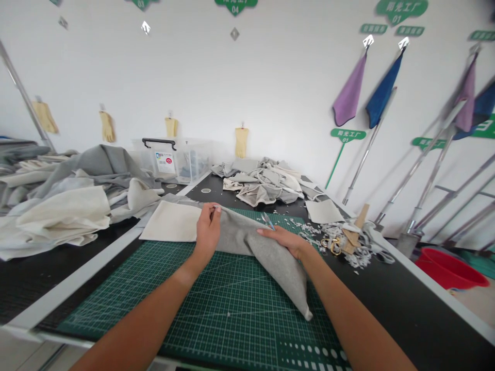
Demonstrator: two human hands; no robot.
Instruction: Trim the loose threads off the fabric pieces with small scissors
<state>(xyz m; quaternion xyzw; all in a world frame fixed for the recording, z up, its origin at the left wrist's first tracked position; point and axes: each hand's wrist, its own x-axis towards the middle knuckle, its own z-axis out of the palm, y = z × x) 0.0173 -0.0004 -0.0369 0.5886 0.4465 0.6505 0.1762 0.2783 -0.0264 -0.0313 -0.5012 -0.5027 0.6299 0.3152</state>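
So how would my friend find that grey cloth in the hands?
Find the green gridded mat on the black table. Over it stretches the grey cloth, one end tapering to a point. Unlike the heaped cloths behind, this one is pinched by the left hand.

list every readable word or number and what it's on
"阳光工厂 01": large green sign
"阳光工厂 01": lower green sign
"04": top-middle green sign
"03": green sign left of it
"45L": box label
Too small, blurred or cut off: small green labels, other right-hand signs, remaining print
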